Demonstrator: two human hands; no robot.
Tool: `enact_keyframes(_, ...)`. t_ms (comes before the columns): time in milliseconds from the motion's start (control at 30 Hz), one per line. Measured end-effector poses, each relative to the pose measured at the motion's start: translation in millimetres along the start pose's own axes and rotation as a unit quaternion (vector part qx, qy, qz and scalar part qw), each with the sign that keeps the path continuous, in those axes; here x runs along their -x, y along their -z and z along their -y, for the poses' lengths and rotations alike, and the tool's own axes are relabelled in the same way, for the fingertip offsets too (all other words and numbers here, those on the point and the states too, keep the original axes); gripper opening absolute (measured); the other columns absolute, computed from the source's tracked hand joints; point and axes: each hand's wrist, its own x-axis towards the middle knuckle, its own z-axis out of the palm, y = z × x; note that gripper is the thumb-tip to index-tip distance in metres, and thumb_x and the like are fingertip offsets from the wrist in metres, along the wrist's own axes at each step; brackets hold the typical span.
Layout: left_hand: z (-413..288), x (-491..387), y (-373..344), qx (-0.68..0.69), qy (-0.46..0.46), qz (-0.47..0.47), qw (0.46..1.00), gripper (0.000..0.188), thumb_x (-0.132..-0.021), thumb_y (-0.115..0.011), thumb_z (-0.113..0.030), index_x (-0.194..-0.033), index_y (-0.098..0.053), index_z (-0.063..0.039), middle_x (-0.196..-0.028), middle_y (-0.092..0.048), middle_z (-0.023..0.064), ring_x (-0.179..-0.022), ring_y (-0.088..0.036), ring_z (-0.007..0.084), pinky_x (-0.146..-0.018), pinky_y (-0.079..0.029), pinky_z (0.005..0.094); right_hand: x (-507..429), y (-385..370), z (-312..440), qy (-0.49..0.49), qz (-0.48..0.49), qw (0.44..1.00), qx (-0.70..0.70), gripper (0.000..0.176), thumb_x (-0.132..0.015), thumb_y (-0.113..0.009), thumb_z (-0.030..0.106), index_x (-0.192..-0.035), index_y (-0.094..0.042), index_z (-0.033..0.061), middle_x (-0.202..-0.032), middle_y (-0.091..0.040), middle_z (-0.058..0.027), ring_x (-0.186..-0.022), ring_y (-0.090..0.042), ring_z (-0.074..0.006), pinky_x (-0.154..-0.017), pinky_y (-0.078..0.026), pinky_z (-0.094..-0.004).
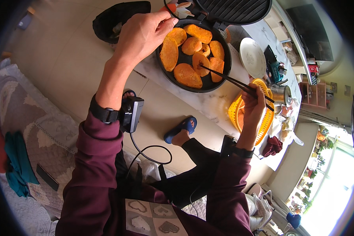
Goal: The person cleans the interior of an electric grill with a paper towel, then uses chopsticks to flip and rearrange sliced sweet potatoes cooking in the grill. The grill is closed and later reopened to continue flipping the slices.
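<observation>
Several orange slices, likely sweet potato (185, 75), lie in the round black pan of an electric griddle (181, 85). The ribbed lid (236, 10) is raised at the far side. My right hand (252, 103) grips a pair of black chopsticks (224, 76), whose tips touch a slice with a browned spot (201, 60). Over the pan's left rim is my left hand (144, 35), its fingers curled and thumb near the fingertips; whether anything is pinched there cannot be seen. Below my right hand stands a yellow plastic basket (234, 113) with orange pieces partly hidden inside.
A white oval plate (252, 57) sits on the marble-patterned table (191, 98) right of the pan. Beyond the basket are a glass-like jar (278, 93), plastic bags and a dark red cloth (272, 146). A black bag (106, 25) is at the pan's left. A bed (53, 124) lies left.
</observation>
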Motion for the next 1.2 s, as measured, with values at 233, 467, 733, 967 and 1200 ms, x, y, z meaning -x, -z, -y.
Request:
enact_keyframes(233, 2, 0, 0, -0.010, -0.010, 0.004, 1.000, 0.026, -0.097, -0.065, -0.024, -0.088, -0.060, 0.001, -0.060, -0.044, 0.0086, -0.053, -0.038, 0.0137, -0.051, -0.038, 0.0273, -4, 8, -1, 0.001, -0.002, 1.000, -0.014, 0.033, -0.103, -0.052, 0.024, -0.111, -0.063, -0.0060, -0.094, -0.071, -0.0191, -0.074, -0.072, -0.0216, -0.071, -0.061, -0.0284)
enact_keyframes(467, 2, 0, 0, -0.007, -0.002, 0.011, 1.000, 0.027, -0.098, -0.064, -0.023, -0.086, -0.058, 0.001, -0.061, -0.044, 0.0082, -0.053, -0.038, 0.0133, -0.051, -0.038, 0.0277, -6, 11, -2, 0.038, 0.009, 0.999, -0.014, 0.035, -0.104, -0.051, 0.028, -0.117, -0.062, -0.0036, -0.101, -0.071, -0.0209, -0.080, -0.072, -0.0196, -0.071, -0.061, -0.0260)
enact_keyframes(733, 2, 0, -1, -0.002, -0.007, 0.008, 1.000, 0.028, -0.098, -0.064, -0.022, -0.085, -0.057, 0.001, -0.061, -0.042, 0.0077, -0.053, -0.037, 0.0128, -0.051, -0.037, 0.0277, -5, 4, -5, 0.035, -0.006, 0.999, 0.023, 0.034, -0.104, -0.051, 0.027, -0.116, -0.062, -0.0030, -0.098, -0.072, -0.0191, -0.076, -0.071, -0.0183, -0.067, -0.060, -0.0249)
enact_keyframes(967, 3, 0, 0, -0.003, -0.006, 0.010, 1.000, 0.028, -0.098, -0.064, -0.023, -0.085, -0.057, 0.001, -0.061, -0.042, 0.0078, -0.053, -0.037, 0.0131, -0.051, -0.037, 0.0277, 3, 11, 13, 0.127, -0.073, 0.989, 0.017, 0.021, -0.102, -0.056, 0.024, -0.105, -0.062, 0.0034, -0.085, -0.069, -0.0121, -0.066, -0.067, -0.0161, -0.060, -0.057, -0.0249)
enact_keyframes(1200, 4, 0, 0, -0.006, -0.009, 0.010, 1.000, 0.027, -0.098, -0.064, -0.023, -0.086, -0.057, 0.001, -0.061, -0.044, 0.0081, -0.053, -0.039, 0.0127, -0.052, -0.038, 0.0277, 12, 4, 14, 0.072, -0.062, 0.993, 0.064, 0.020, -0.102, -0.054, 0.021, -0.104, -0.058, 0.0013, -0.086, -0.066, -0.0114, -0.064, -0.069, -0.0193, -0.061, -0.060, -0.0276)
